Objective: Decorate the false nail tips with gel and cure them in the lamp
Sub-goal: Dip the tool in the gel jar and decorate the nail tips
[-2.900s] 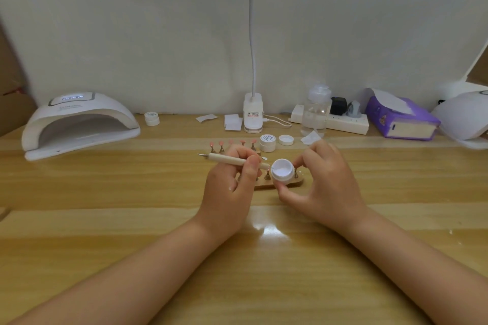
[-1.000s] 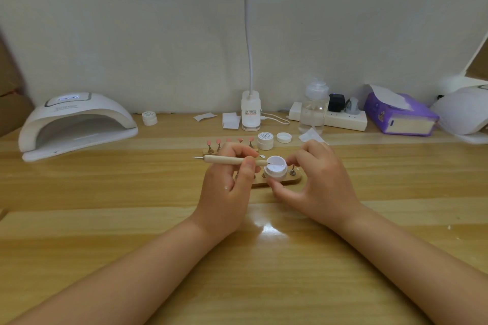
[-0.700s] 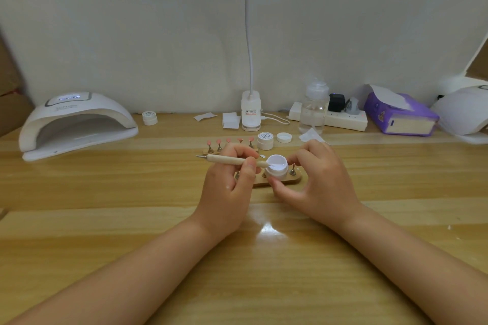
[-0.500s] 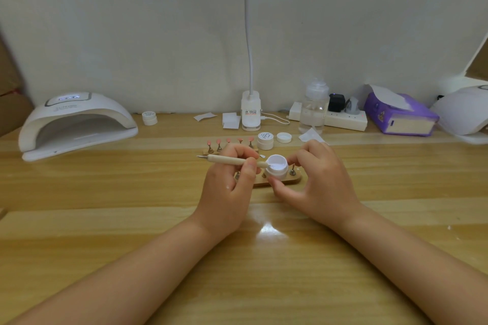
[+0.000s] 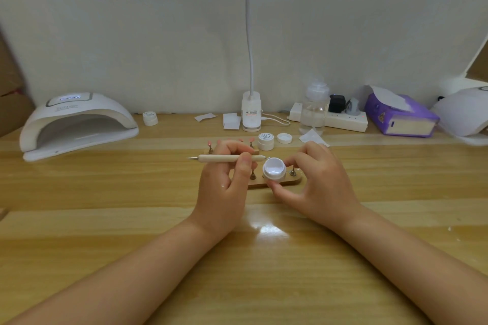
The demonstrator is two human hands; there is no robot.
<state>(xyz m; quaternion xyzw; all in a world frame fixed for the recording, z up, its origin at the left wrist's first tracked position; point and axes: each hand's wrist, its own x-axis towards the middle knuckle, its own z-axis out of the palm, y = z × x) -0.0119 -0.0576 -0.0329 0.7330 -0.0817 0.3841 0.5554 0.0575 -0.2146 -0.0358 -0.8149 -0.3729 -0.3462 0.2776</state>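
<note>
Bare table (image 5: 132,219) to the left of the hands and nearer the person, w/ open passage to the nail lamp (image 5: 76,124) mouth at far left. Behind the hands it's crowded: closed jar (image 5: 265,141), loose lid (image 5: 284,138), desk lamp base (image 5: 251,114), bottle (image 5: 314,111), power strip (image 5: 343,120). Tissue box (image 5: 401,117) blocks far right.

I can read no text: print on the curing lamp (image 5: 69,106), jar lid (image 5: 265,136) and desk-lamp base label (image 5: 250,113) is blurred.

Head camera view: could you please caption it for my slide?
Left hand holds a wooden dotting tool beside the open gel pot gripped by the right hand.
</note>
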